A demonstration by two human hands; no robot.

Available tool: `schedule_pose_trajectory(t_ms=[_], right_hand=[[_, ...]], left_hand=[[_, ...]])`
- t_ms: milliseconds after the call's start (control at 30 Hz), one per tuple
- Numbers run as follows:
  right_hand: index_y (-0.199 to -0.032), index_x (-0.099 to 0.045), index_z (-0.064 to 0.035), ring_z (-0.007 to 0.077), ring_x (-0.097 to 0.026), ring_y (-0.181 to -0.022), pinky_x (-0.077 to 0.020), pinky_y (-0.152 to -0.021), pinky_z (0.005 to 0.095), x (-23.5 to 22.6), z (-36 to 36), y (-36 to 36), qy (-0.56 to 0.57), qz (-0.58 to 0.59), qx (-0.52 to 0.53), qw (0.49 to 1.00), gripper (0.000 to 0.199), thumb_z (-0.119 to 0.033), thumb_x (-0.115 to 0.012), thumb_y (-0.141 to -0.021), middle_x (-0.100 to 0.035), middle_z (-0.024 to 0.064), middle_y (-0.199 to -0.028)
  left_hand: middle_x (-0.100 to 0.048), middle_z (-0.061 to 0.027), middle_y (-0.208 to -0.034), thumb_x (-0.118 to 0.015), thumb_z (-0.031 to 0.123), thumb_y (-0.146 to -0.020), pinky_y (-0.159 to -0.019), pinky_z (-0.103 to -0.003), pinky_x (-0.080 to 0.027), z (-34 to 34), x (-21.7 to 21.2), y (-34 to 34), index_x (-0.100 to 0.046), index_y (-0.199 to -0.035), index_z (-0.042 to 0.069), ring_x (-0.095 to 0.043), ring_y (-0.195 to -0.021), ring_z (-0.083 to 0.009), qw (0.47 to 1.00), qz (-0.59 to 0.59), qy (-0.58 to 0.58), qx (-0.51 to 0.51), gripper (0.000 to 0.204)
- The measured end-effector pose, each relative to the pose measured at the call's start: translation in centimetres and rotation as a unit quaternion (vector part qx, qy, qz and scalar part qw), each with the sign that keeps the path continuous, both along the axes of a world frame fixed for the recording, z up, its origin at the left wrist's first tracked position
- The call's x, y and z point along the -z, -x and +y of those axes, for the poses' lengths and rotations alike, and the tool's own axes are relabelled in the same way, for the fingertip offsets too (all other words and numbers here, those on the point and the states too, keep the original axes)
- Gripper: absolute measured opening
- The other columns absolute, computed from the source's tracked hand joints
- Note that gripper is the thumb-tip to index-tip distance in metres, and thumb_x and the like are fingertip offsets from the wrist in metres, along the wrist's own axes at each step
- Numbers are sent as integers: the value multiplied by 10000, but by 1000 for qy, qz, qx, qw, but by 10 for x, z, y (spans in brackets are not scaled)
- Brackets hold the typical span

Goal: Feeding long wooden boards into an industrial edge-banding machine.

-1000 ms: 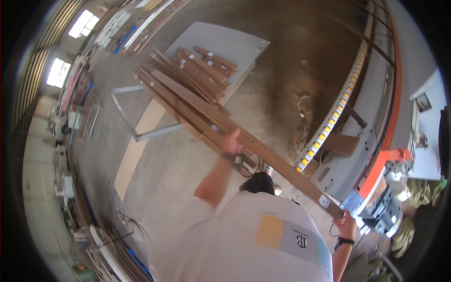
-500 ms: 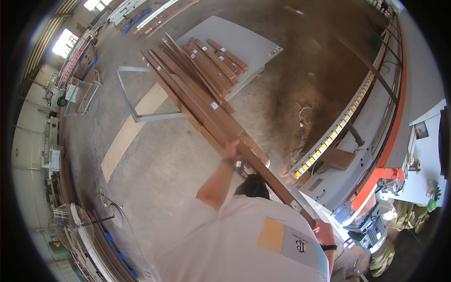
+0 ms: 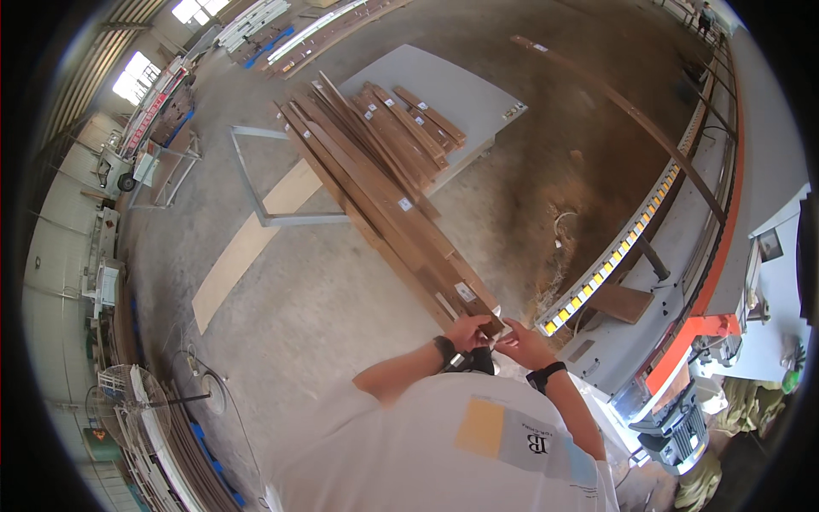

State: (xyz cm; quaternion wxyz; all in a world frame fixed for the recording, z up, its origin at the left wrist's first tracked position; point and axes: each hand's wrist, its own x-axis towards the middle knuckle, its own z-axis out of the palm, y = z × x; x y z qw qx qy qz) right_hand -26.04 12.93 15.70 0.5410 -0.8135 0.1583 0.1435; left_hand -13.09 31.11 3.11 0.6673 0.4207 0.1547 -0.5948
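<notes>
Long brown boards (image 3: 375, 183), several with small white labels, lie side by side and slant from the upper left toward my chest. At their near end, my left hand (image 3: 467, 332) is closed round the end of a brown board (image 3: 445, 277). My right hand (image 3: 524, 346) is just to the right, its fingers pinched against the same end. What lies between those fingertips is too small to make out. Both wrists carry dark bands. Shorter brown pieces (image 3: 409, 128) rest beyond, on a large grey panel (image 3: 418, 72).
A grey metal frame (image 3: 299, 219) and a pale strip (image 3: 226, 277) lie on the left. To the right runs a long machine with an orange edge (image 3: 695, 320) and a yellow-and-white striped rail (image 3: 607, 266). One long brown board (image 3: 614, 98) reaches onto it. A caged fan (image 3: 128, 401) stands lower left.
My right hand has moved from the lower right up and left, beside my left hand. The board it held at my side now lies forward among the others. My left hand has shifted toward the near end.
</notes>
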Motion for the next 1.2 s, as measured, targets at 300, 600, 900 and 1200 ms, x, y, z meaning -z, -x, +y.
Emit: schedule_pose_trajectory(t_ms=[300, 600, 900, 1200], right_hand=[[-1333, -564, -28, 160, -702, -854, -552, -779, 302, 16, -25, 69, 15, -5, 86, 996, 528, -172, -773, -869, -746, 99, -956], [-1234, -648, -28, 220, -739, -886, -572, -812, 339, 21, -9, 118, 18, 52, 202, 978, 457, -254, -747, -850, -763, 125, -961], [-1203, -692, -97, 209, -740, -884, -573, -825, 330, 38, -16, 137, 26, 43, 249, 967, 393, -262, -730, -849, -767, 93, -963], [-1157, -708, -96, 241, -737, -859, -566, -783, 336, 25, -29, 170, 83, 86, 411, 904, 354, -254, -731, -841, -758, 112, -902]], left_hand=[[-679, -119, -1013, -820, 171, -749, -842, -451, -541, 60, 54, -187, -649, -1167, 75, -628, -922, -339, 616, -711, -263, 212, 462], [-697, -57, -897, -675, 222, -916, -747, -354, -556, -7, 65, -124, -655, -1027, 82, -684, -831, -171, 966, -251, -32, 45, 180], [-706, -50, -1009, -603, 287, -990, -731, -325, -546, -90, 54, -64, -594, -1199, 104, -678, -852, -164, 974, -153, -38, 164, 279], [-726, -42, -1038, -597, 386, -1001, -730, -329, -559, -213, 20, -147, -636, -1149, 135, -692, -859, -152, 939, -238, -57, 241, 294]])
